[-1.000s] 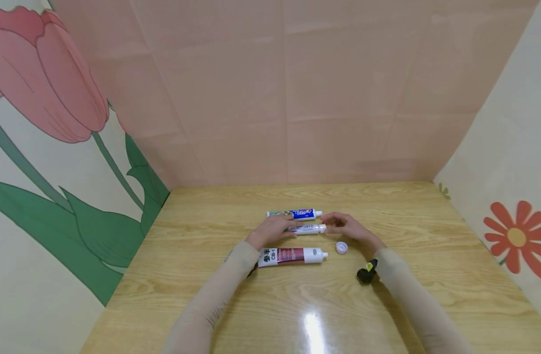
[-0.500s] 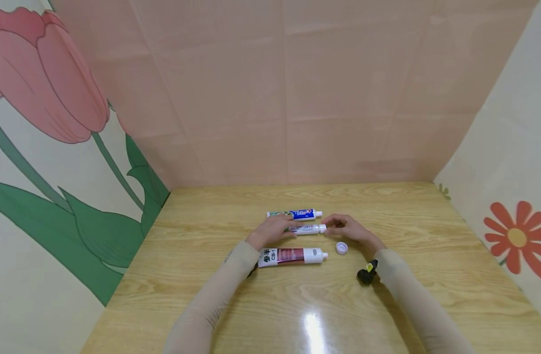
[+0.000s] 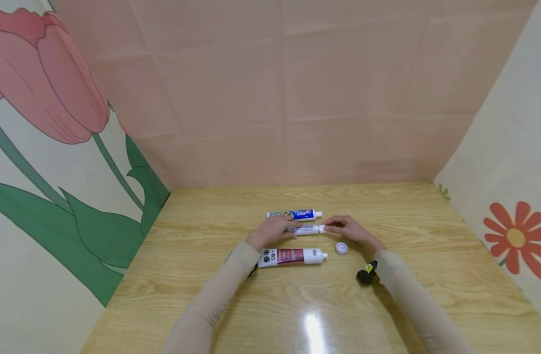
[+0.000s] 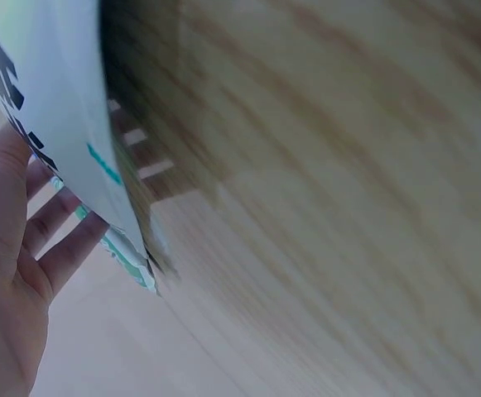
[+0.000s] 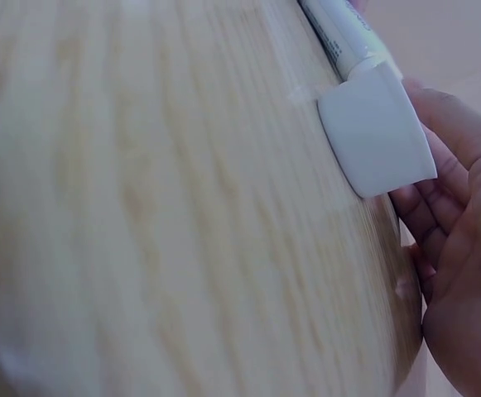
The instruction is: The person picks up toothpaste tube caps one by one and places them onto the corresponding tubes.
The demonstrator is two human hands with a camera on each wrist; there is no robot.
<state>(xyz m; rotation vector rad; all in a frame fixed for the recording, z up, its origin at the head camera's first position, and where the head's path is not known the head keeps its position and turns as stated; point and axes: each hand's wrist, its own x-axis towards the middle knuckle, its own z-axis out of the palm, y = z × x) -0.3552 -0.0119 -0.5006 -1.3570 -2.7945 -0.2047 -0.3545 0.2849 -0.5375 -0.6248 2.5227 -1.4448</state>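
Note:
Three toothpaste tubes lie side by side on the table, necks to the right. My left hand (image 3: pixel 272 228) holds the middle white toothpaste tube (image 3: pixel 308 229) by its body, covering its tail end. At that tube's neck, my right hand (image 3: pixel 349 229) pinches the white cap (image 3: pixel 322 229) between thumb and fingers. The blue toothpaste tube (image 3: pixel 303 214) lies just beyond, uncapped. Nearest is the large red-and-white toothpaste tube (image 3: pixel 292 256), its nozzle bare and its tail under my left wrist. In the left wrist view, the large tube's white end (image 4: pixel 66 107) partly hides my fingers (image 4: pixel 74 248).
A loose pale lilac cap (image 3: pixel 341 248) lies on the wood-grain table (image 3: pixel 270 305), just below my right hand; it looms large as a white cap (image 5: pixel 377 132) in the right wrist view. A black wrist device (image 3: pixel 367 273) sits under my right wrist. A pink backdrop rises behind.
My right fingertips have drawn together and moved slightly down onto the middle tube's cap. My left hand and the other tubes stay where they were.

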